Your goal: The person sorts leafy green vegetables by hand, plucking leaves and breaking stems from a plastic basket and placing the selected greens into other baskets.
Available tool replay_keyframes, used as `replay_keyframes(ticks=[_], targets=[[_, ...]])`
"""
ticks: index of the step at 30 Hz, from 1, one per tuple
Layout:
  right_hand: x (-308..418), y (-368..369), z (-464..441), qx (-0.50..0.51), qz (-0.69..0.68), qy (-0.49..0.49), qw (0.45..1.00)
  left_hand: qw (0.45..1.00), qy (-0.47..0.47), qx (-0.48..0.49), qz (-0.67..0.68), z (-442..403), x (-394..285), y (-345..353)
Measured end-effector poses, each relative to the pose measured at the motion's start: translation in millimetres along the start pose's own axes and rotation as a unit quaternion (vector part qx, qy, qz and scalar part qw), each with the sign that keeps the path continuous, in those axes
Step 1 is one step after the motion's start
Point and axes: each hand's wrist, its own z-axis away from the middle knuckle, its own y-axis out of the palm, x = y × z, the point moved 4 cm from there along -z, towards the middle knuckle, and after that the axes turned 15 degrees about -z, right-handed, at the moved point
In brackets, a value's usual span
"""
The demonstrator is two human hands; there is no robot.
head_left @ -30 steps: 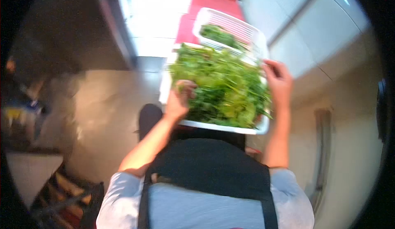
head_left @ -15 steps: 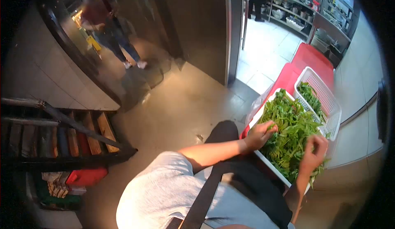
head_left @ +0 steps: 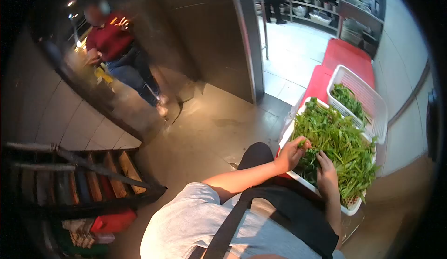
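I have both of the wearer's hands over the greens. The left hand (head_left: 291,154) is at the near-left side of the white basket (head_left: 352,210), its fingers curled closed on a green sprig (head_left: 302,143). The right hand (head_left: 328,175) is just beside it, fingers bent down among the leafy greens (head_left: 342,140) — I cannot tell whether they grip anything. Those greens heap up across the basket and spill over its right edge. Just beyond, I see a second basket (head_left: 378,107), white and perforated, with a smaller bunch (head_left: 348,99) lying in its near part; red surfaces (head_left: 349,58) show behind and beside it. Off to the left, a person in a dark red shirt (head_left: 111,42) stands well apart from the baskets.
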Motion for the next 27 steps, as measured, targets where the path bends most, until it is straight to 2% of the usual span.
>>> replay_keyframes(ticks=[2,3,7,9,13,15,18,27], targets=[[3,0,1,-0.036,0.017,-0.055,0.998,0.997,0.046,-0.027,-0.049,-1,3,0],[22,-6,-1,-0.07,0.03,-0.091,0.993,0.998,-0.046,0.004,-0.046,-1,9,0],[51,-33,11,-0.166,-0.002,-0.159,0.973,0.997,-0.069,-0.036,-0.008,2,-7,-4],[43,-48,18,-0.204,0.011,-0.126,0.971,0.999,-0.012,-0.037,0.029,-1,0,-2],[29,-95,23,-0.287,0.016,-0.102,0.952,0.996,-0.027,-0.014,0.089,4,3,-2],[30,-114,24,-0.343,0.067,-0.109,0.93,0.997,-0.028,-0.015,0.067,4,0,-3],[33,-128,28,-0.377,0.088,-0.102,0.916,0.998,-0.03,-0.016,0.059,3,-3,-4],[32,-130,31,-0.382,0.08,-0.105,0.915,0.997,0.005,-0.019,0.076,3,3,-2]])
